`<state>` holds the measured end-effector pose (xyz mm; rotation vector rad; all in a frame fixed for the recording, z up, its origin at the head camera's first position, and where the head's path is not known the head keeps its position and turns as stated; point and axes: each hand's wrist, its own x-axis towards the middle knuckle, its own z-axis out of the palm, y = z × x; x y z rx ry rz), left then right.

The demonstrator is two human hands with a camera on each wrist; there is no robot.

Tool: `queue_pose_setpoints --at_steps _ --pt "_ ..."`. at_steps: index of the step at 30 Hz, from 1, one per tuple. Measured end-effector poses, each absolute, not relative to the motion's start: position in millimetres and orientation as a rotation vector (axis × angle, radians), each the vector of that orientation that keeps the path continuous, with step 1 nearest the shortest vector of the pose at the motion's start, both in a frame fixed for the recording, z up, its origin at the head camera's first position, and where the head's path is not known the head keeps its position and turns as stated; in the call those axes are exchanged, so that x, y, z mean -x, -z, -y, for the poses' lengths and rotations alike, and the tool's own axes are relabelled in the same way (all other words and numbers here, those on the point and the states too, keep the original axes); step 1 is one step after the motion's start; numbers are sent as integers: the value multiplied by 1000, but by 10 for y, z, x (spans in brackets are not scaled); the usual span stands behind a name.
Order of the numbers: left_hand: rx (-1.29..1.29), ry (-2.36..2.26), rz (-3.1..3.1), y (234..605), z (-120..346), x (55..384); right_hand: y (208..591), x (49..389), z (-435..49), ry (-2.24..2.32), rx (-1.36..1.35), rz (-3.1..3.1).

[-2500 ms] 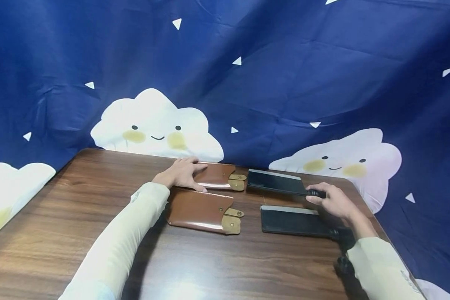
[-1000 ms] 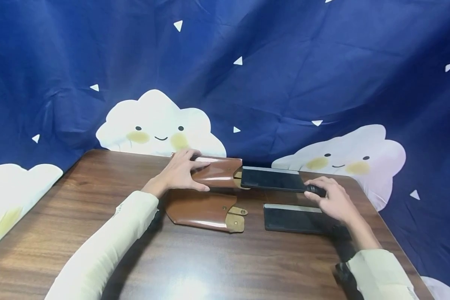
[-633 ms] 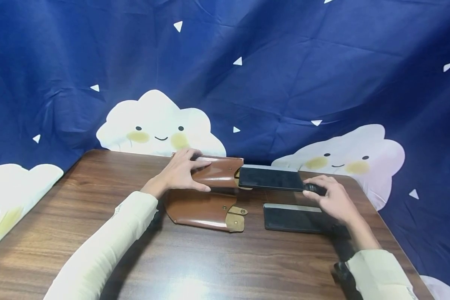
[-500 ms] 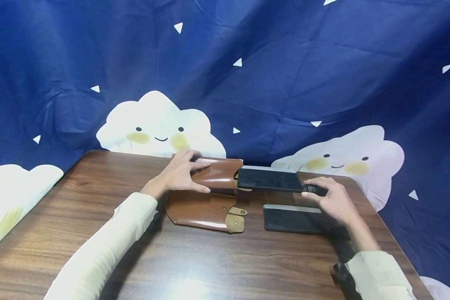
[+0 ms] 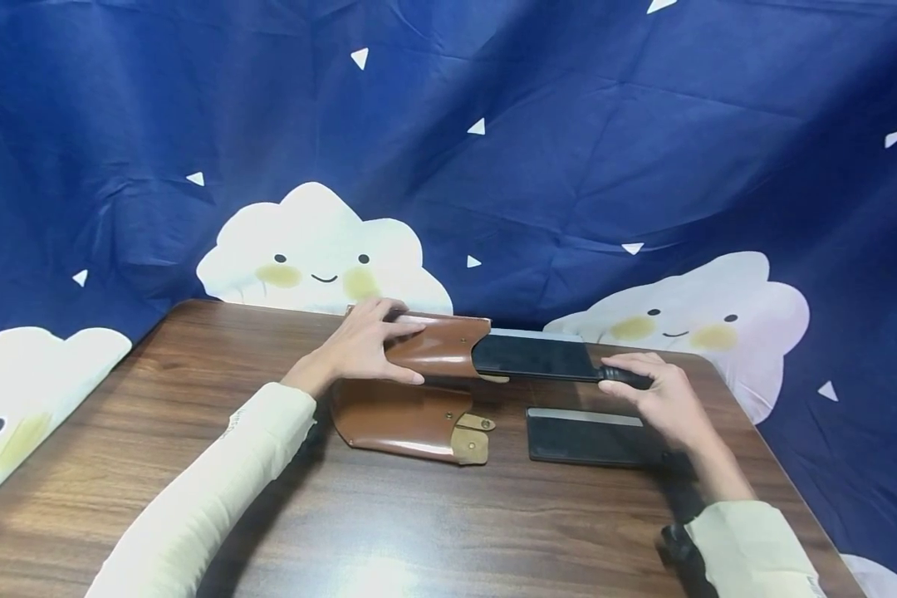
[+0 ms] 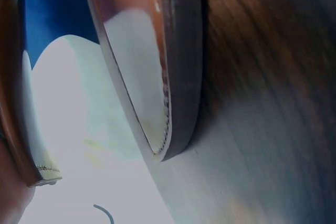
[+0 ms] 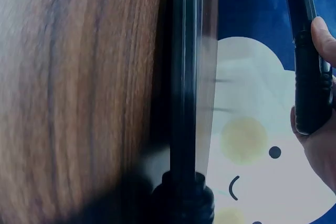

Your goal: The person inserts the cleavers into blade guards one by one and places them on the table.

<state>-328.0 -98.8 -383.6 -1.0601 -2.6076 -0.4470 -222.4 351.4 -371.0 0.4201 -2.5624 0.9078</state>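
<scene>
I'm seeing the far sheath (image 5: 448, 345): glossy brn leather w/ a small stud nr its curved mouth & a tan flap peeking out underneath. It's being held broad face up just beyond the near sheath (image 5: 396, 419), mouth facing right, the left hand (image 5: 360, 342) gripping it. The cleaver (image 5: 534, 355) is sitting beyond & to the right of the near sheath: blk rect. blade, silvery strip running along its far edge, ridged blk handle pointing right. Its front end's disappearing into the far sheath's mouth; the right hand (image 5: 664, 397) is holding the handle.
</scene>
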Motion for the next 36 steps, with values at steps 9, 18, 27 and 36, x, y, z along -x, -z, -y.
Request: queue_pose_setpoints --at_steps 9,18,27,36 --pt "1076 445 2586 3847 985 3284 3733 2236 -3463 -936 -333 2565" --pt "1082 439 2569 3873 1002 3296 3738 2235 -3422 -981 -368 2521" --pt "1082 443 2570 3874 999 3290 3764 2237 -3377 -985 -421 2484" --pt "1087 437 2565 3870 995 3281 3775 2243 -3343 -956 -416 2480"
